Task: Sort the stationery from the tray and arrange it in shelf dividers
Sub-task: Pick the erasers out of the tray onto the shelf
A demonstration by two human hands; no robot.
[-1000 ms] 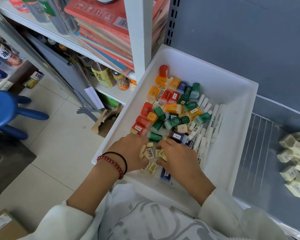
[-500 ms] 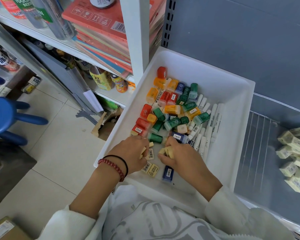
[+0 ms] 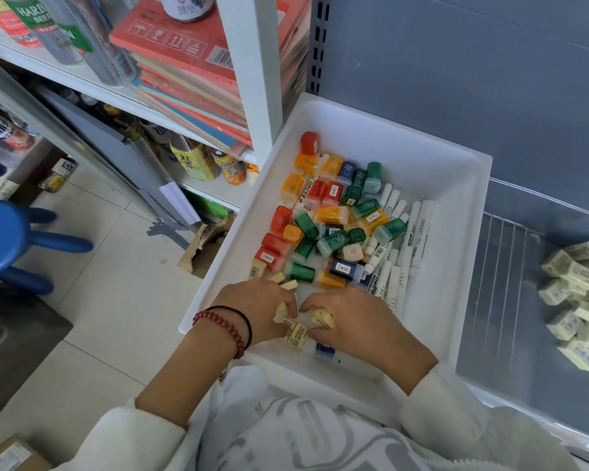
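Cream erasers cluster at white tray's near end.

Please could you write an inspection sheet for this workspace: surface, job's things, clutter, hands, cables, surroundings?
Surface: white tray, with a clear shelf divider on its right.
Job's things: cream erasers at the tray's near end; coloured cases and white markers piled in it; sorted erasers in the divider.
Clutter: torn cardboard on the floor.
Hands: left hand and right hand each grip cream erasers.
Cables: nothing seen.
Surroundings: blue stool, stacked paper packs, drink bottles on shelves.
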